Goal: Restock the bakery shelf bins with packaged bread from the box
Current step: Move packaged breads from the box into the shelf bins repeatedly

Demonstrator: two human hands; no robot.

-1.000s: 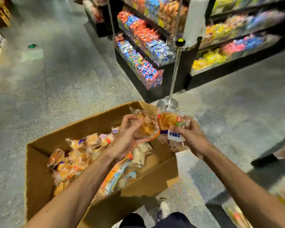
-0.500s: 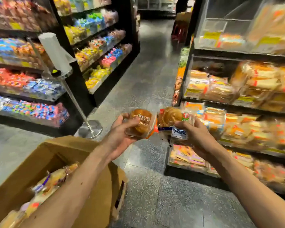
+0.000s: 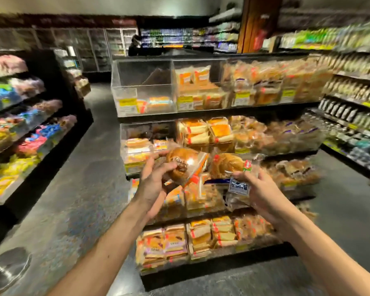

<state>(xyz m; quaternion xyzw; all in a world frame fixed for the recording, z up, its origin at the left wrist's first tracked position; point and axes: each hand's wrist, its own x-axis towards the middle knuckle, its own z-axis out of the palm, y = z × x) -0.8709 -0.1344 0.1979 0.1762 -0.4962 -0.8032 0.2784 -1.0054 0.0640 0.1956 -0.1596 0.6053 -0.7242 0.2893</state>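
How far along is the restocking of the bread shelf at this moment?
Done: most bins on the bakery shelf look well filled. In hand: the left hand grips one packaged bun and the right hand grips a second packaged bun, both held before the shelf, not yet placed. Left: the top-left bin holds only a few packs. The box is out of view.

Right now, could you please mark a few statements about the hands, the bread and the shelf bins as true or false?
1. The left hand grips a packaged bun; the right hand grips a second packaged bun. True.
2. The top-left clear bin is packed full. False: it holds only a few packs at its bottom.
3. The cardboard box is in view. False: no box shows.
4. The bakery shelf faces the person. True.
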